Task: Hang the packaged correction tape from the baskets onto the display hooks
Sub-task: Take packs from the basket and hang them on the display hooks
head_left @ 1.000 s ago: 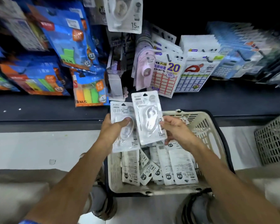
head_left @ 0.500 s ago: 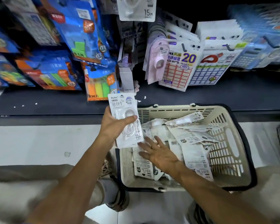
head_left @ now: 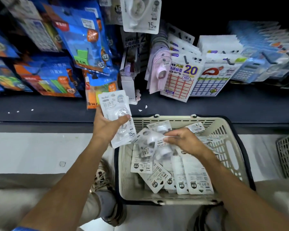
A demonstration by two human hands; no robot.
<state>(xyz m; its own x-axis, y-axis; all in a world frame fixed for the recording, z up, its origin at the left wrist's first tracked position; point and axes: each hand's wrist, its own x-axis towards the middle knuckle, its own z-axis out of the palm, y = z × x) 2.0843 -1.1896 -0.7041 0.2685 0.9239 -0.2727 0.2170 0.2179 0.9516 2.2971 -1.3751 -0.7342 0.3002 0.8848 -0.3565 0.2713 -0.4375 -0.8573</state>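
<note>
While the left hand (head_left: 109, 126) is raised over the near left corner of the basket (head_left: 230, 147), a small stack of tape packs (head_left: 118, 117) is gripped in it, with the thumb pressed across the clear blister on the front and the fingers curled behind. These packs are held upright, face toward the camera, just left of the basket's rim and in front of the dark shelf edge (head_left: 40, 114). The right hand (head_left: 185, 141) is lowered into the basket, palm down, and a blurred pack (head_left: 154, 139) is pinched at the fingertips near the top of the pile. More packs (head_left: 173, 174) are heaped loosely in the basket beneath and in front of that hand, most lying back side up. One pack (head_left: 141, 14) is seen hanging high above the left hand at the top of the display. Sticker sheets (head_left: 182, 77) are hung to the right of it, and blue packets (head_left: 83, 35) to the left. A second basket (head_left: 288, 154) is partly seen at the right edge, well apart from both hands.
</note>
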